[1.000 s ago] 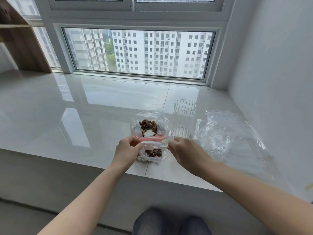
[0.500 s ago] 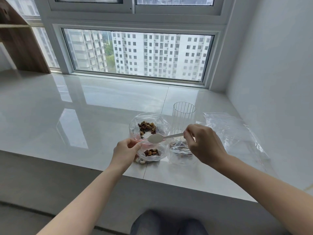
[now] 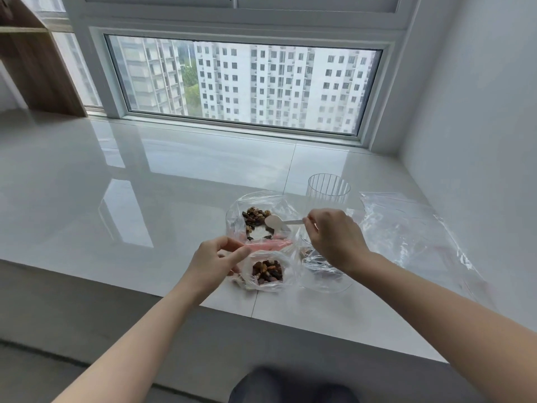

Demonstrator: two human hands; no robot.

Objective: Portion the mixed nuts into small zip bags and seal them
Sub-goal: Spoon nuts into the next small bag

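A large clear bag of mixed nuts point(image 3: 255, 218) lies open on the white sill, its pink zip strip point(image 3: 270, 245) toward me. In front of it sits a small zip bag point(image 3: 266, 270) with some nuts inside. My left hand point(image 3: 216, 258) pinches the small bag's left rim and holds it open. In my right hand point(image 3: 334, 238) is the handle of a white plastic spoon point(image 3: 276, 223), pinched so that the bowl hovers over the nuts in the large bag. Another small bag point(image 3: 322, 267) with a few nuts lies under my right wrist.
A ribbed clear glass point(image 3: 328, 193) stands just behind my right hand. Crumpled clear plastic bags point(image 3: 406, 231) lie at the right by the wall. The sill's front edge point(image 3: 252, 311) runs just below the small bags. A window lies behind, a wooden shelf at the far left.
My right hand lifted the spoon out of the small bag and carried it back and right over the large bag. The left hand stayed on the small bag's rim.
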